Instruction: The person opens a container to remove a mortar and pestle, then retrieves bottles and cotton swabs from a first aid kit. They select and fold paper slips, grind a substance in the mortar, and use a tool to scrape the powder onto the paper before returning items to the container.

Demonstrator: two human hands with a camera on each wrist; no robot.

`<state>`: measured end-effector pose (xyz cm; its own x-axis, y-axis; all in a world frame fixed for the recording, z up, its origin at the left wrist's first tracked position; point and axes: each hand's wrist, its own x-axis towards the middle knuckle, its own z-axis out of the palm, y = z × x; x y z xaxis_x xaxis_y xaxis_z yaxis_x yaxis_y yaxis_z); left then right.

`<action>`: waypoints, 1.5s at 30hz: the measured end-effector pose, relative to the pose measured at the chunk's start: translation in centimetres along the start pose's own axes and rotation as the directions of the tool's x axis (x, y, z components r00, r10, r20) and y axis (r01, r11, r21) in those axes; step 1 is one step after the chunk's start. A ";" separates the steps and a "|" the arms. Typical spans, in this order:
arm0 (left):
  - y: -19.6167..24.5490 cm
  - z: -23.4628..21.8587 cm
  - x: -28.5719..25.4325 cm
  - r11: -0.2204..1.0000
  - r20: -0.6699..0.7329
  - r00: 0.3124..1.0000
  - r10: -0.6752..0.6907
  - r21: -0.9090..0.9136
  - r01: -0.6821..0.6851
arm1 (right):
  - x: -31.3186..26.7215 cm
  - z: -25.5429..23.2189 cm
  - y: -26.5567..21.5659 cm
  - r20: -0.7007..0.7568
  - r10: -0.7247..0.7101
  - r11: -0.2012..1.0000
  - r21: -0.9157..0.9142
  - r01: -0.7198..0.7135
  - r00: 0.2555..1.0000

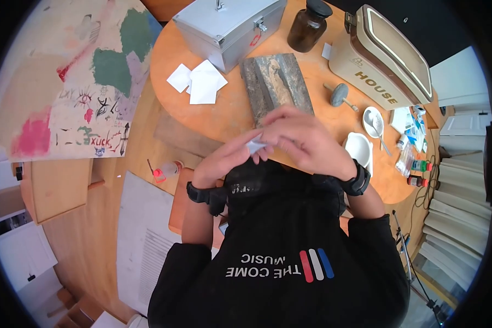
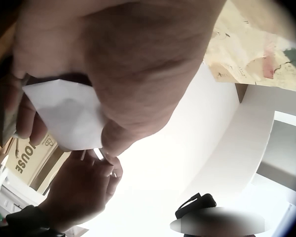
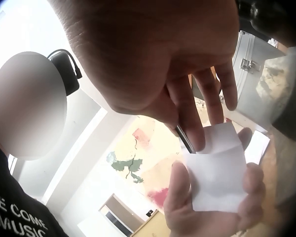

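My left hand (image 1: 221, 161) (image 2: 138, 64) (image 3: 180, 215) holds a folded white paper (image 2: 69, 116) (image 3: 217, 177) between thumb and fingers, over the near edge of the round table. Facing it, my right hand (image 1: 306, 142) (image 2: 79, 192) (image 3: 163, 59) pinches a thin metal piece (image 2: 98, 153) (image 3: 185, 140) at the paper's upper edge in the right wrist view; most of that piece is hidden by the fingers. Beyond both hands a grey stone-like slab (image 1: 276, 82) with a tan middle lies on the table.
White paper squares (image 1: 205, 85) and a silver metal case (image 1: 229, 30) are at the back left. A brown jar (image 1: 310, 27) and a beige box (image 1: 377, 60) stand behind. At the right are a grey disc on a rod (image 1: 339, 94), white dishes (image 1: 358, 148) and small bottles (image 1: 418, 180).
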<state>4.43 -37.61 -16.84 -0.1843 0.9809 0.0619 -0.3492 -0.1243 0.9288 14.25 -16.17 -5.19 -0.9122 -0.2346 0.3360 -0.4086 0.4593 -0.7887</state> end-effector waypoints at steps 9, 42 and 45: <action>2.2 2.2 -0.4 0.978 -0.047 0.981 -0.186 0.084 0.189 | -1.5 -1.7 -1.3 0.100 0.018 0.990 -0.141 -0.004 0.995; -3.0 -2.5 4.0 0.609 -0.586 0.502 0.637 0.781 0.139 | -2.2 -4.7 0.1 0.028 -0.052 0.728 -0.684 0.057 0.998; -3.6 -2.7 4.2 0.638 -0.600 0.498 0.626 0.761 0.116 | -2.3 -3.5 1.6 0.049 -0.111 0.692 -0.713 0.112 0.993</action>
<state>2.39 -33.42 -20.92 -0.8619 0.3209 0.3927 0.4553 0.1485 0.8779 15.62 -11.86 -5.44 -0.8586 -0.3254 0.3961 -0.4070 0.9025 -0.1407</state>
